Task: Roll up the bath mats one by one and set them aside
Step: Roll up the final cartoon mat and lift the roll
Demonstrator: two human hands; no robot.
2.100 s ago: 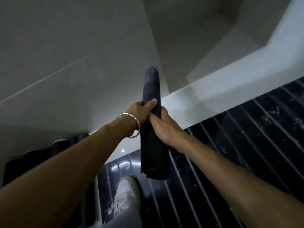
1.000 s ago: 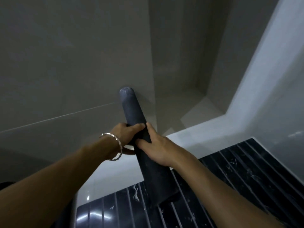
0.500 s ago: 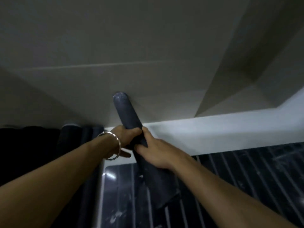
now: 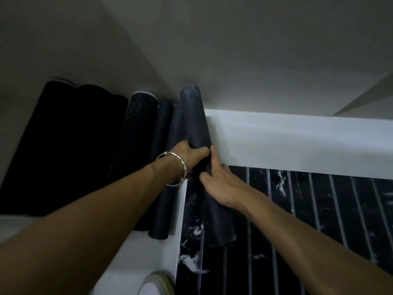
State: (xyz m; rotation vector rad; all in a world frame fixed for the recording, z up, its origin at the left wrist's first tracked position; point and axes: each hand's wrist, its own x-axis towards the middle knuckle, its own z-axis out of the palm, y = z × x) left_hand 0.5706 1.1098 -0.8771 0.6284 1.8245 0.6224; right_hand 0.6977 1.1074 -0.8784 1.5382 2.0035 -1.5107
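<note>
- My left hand (image 4: 189, 155) is wrapped round the dark blue-grey rolled bath mat (image 4: 196, 120) from its left side, fingers curled tight about the middle of the roll.
- My right hand (image 4: 220, 183) grips the same roll just below, thumb across the front and fingers round its right side; the two hands touch.
- The rolled bath mat stands nearly upright, tilted a little, its top end at the plain grey wall (image 4: 265, 50) by the left end of the white ledge (image 4: 297, 141).
- Its lower end hangs over the left edge of the black marble floor with pale stripes (image 4: 319, 209); I cannot tell whether it touches down.
- A thin silver bangle (image 4: 173, 171) sits on my left wrist.
- Just left of the held roll, a slim dark rolled mat (image 4: 161, 167) leans on the wall, its foot on a white surface.
- Further left stand a dark patterned roll with a pale rim (image 4: 137, 133) and bulky black rolls (image 4: 63, 145), all side by side.
- A pale rounded object (image 4: 155, 284) shows at the bottom edge; I cannot tell what it is.
</note>
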